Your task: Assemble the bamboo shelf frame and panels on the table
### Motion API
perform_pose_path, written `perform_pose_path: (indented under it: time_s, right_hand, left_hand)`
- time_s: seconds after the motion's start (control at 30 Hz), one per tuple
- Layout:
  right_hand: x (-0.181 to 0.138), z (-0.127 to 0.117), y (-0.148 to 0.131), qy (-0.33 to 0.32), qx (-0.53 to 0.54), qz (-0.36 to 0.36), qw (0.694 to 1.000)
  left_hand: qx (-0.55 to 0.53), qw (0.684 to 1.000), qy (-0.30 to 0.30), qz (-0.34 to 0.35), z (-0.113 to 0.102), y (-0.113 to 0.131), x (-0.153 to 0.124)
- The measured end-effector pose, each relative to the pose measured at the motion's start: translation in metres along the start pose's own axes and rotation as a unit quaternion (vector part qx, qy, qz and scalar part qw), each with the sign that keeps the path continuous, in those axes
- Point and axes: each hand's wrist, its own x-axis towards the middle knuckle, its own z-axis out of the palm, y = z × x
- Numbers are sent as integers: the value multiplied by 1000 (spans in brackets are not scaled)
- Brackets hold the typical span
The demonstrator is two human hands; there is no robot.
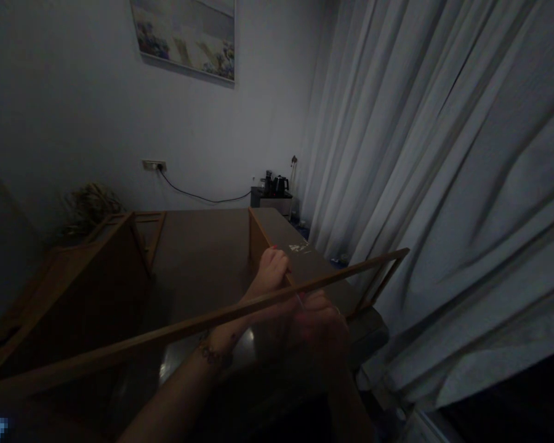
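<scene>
My left hand (273, 267) reaches under a long wooden rail (203, 320) and is closed on the top edge of an upright wooden panel (259, 237). A bracelet (212, 354) is on that wrist. Close by, nearer to me, my right hand (323, 320) is closed beside the rail. A thin, pale, shaft-like thing (301, 301) shows at its fingers, too dim to name. The rail slants from the lower left up to the right, where it joins a short end frame (383, 280). Both hands are partly in shadow.
A brown tabletop (203, 246) lies under the wooden parts, with small pale pieces (299, 248) on it. Another wooden panel (74, 307) stands at left. Beyond are a cabinet with a black kettle (281, 184), a cord (203, 198) and a long curtain (397, 154) at right.
</scene>
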Motion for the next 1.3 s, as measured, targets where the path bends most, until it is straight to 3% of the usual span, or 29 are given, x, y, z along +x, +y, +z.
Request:
perform_pose_path:
  time_s: [0.23,0.53,0.73,1.0,1.2,1.3]
  right_hand:
    - [-6,12,4,43,-6,-9,999]
    - [-18,36,5,156,-11,31,987]
    - [-17,41,0,173,-36,44,983]
    - [-8,12,-15,90,-161,28,982]
    - [-5,-8,-20,-26,-196,-17,980]
    - [-2,-12,-22,-46,-208,-13,977]
  left_hand:
    - [-4,999,-12,-33,-7,12,2]
    - [-14,999,-18,-26,-5,7,0]
    - [-17,1000,-14,-21,-6,8,0]
    - [15,1000,-23,-4,-3,2,1]
    - [14,1000,-21,7,-4,3,0]
    - [15,1000,-26,1,-6,5,0]
